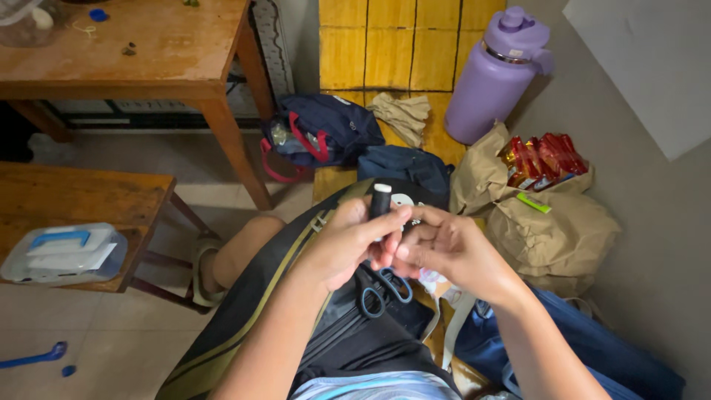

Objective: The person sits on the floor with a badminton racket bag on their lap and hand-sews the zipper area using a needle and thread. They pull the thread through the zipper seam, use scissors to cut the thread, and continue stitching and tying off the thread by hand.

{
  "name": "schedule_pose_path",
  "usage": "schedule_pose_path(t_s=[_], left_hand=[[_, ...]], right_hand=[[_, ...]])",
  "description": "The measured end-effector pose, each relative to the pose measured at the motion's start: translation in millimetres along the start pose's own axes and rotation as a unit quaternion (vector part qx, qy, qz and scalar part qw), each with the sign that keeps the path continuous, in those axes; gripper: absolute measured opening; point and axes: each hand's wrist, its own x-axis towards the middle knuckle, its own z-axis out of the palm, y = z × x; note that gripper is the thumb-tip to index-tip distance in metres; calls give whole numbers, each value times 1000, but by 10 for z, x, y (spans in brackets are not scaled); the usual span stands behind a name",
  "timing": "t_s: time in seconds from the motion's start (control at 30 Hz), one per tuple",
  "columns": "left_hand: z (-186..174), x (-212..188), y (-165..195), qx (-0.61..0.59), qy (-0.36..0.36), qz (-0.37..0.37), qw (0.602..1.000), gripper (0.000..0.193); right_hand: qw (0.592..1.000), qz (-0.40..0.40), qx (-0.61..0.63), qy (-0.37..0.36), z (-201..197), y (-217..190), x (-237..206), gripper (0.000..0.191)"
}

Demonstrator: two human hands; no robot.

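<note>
Thread spool (pixel 381 198), black, stands upright, clasped in left hand (pixel 346 244); right hand (pixel 444 248) pinches beside its base, scissors (pixel 381 289) on lap below.

Probably a home: wooden table (pixel 148 67), bench (pixel 81 200), tiled floor (pixel 133 333).

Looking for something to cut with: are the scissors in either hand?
No, the blue-handled scissors lie on the lap below both hands.
</note>
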Motion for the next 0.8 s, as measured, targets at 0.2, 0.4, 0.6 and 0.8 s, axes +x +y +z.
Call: schedule_pose_path(t_s=[0.2, 0.4, 0.6, 0.8], left_hand=[[-219, -141, 169, -64, -14, -3, 998, 28], [-358, -248, 123, -180, -81, 15, 980, 16], [-474, -338, 136, -161, -57, 0, 985, 26], [-785, -579, 264, -128, 28, 35, 991, 20]], right_hand=[[956, 99, -228, 155, -284, -37, -75, 17], [919, 71, -335, 198, -806, 359, -138, 14], [891, 103, -348, 272, -1620, 916, -289, 17], [682, 83, -612, 392, -2455, 1073, -613, 16]])
